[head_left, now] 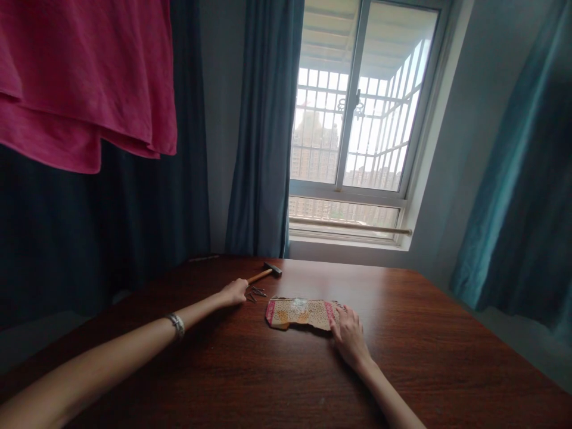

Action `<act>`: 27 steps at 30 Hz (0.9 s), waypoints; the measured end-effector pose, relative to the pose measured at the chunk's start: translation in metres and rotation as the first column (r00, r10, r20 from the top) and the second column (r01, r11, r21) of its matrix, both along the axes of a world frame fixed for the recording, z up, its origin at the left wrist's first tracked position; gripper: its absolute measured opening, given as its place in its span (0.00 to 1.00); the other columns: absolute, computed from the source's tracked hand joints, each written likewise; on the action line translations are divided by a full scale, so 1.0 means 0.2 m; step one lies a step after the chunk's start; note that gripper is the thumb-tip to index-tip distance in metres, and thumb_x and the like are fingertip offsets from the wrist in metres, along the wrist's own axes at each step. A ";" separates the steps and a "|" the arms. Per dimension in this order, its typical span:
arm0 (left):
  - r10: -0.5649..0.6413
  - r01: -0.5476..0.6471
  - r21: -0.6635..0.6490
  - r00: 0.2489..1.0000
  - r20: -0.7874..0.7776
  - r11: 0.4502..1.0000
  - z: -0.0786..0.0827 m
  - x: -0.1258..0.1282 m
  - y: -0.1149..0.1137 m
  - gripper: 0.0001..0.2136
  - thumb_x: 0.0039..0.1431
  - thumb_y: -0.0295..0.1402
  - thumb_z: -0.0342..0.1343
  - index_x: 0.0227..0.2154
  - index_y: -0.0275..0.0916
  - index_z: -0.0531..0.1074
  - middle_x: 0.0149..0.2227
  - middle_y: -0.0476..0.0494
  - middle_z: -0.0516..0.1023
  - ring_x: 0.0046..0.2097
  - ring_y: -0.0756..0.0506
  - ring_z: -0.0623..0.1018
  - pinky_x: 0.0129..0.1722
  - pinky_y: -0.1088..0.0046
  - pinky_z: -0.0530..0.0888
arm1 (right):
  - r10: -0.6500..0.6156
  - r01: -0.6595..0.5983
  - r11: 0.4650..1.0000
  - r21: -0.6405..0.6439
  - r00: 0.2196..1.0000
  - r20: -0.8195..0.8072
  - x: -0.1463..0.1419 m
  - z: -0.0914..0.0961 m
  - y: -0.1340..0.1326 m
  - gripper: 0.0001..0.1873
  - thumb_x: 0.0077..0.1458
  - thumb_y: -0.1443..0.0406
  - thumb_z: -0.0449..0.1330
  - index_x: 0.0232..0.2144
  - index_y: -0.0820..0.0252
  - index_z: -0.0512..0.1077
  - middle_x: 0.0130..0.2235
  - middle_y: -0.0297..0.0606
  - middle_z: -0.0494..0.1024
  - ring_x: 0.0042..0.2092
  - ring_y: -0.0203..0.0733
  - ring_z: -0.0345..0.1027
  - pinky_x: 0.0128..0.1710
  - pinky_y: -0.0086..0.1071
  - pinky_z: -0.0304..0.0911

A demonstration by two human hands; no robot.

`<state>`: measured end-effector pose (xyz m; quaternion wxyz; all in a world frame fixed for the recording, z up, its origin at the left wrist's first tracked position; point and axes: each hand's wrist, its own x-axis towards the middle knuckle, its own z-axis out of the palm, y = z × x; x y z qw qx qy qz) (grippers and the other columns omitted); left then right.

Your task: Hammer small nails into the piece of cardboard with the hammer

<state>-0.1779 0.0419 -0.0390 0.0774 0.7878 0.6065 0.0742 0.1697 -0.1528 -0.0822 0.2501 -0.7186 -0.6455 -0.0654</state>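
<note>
1. left hand (235,292), lower left of centre: curled around the wooden handle of a hammer (263,274).
2. thin nails (258,292) lie just beside that hand on the surface (214,369).
3. right hand (350,333), lower right of centre: fingers slightly spread over the right end of a spotted board (301,313), lower centre.

Head view forward over table (232,375)

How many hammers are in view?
1: the hammer, its handle in the left hand, head beyond the patterned piece's left end. The hand hides part of the handle.
</note>
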 end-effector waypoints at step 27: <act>-0.128 0.236 -0.025 0.610 0.782 0.971 -0.21 0.79 -0.21 0.06 0.46 0.31 0.52 0.27 0.34 0.68 0.24 0.48 0.71 0.18 0.55 0.64 0.16 0.79 0.59 | -0.025 0.025 1.000 -0.008 1.000 -0.010 0.01 -0.04 0.04 0.20 0.57 0.57 0.43 0.48 0.56 0.64 0.49 0.46 0.67 0.51 0.48 0.59 0.48 0.38 0.53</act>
